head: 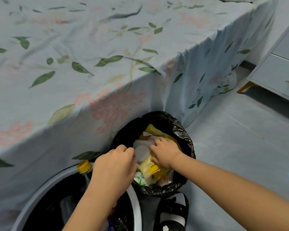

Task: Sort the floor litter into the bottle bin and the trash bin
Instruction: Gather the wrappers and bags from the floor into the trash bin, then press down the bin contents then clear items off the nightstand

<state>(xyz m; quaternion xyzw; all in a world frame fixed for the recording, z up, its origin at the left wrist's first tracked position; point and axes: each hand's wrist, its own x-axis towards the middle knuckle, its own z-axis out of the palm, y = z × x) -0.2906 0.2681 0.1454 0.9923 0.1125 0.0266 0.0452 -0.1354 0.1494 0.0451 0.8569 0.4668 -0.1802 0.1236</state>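
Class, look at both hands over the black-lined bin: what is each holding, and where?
Right hand presses down on white litter in the trash bin; left hand is curled, contents unclear.

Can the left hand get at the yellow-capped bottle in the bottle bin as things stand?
Probably yes. The yellow-capped bottle stands in the bottle bin just left of the left hand, its cap uncovered. But that hand's fingers are curled at the trash bin, so it would need to let go first.

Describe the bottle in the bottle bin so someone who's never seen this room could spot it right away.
Find the floral bedspread hanging to the floor; below it sits a grey-rimmed round bin, left of the black-bagged trash bin. The bottle leans at its top rim, beside the left hand. Its yellow screw cap sets it apart from the dark contents.
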